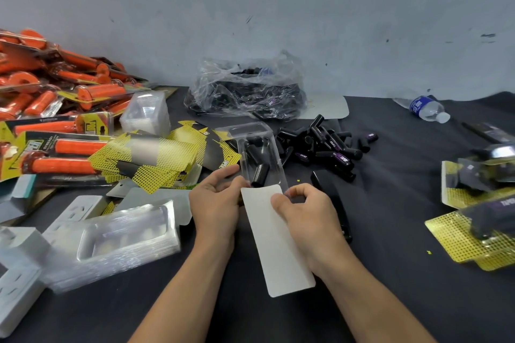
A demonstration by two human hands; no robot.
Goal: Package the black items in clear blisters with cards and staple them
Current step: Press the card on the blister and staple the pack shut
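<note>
1. The clear blister (pixel 257 153), a long see-through tray, holds two glossy black items (pixel 258 168), short cylinders, just above the dark tabletop (pixel 390 273).
2. A plain white card (pixel 276 239) with rounded corners meets its near end.
3. The left hand (pixel 216 203) grips the blister's near corner; the right hand (pixel 303 211) pinches the card's top.

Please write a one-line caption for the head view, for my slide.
Left hand holds a clear blister of black items; right hand pinches a white card at its near end; stapler beside.
</note>
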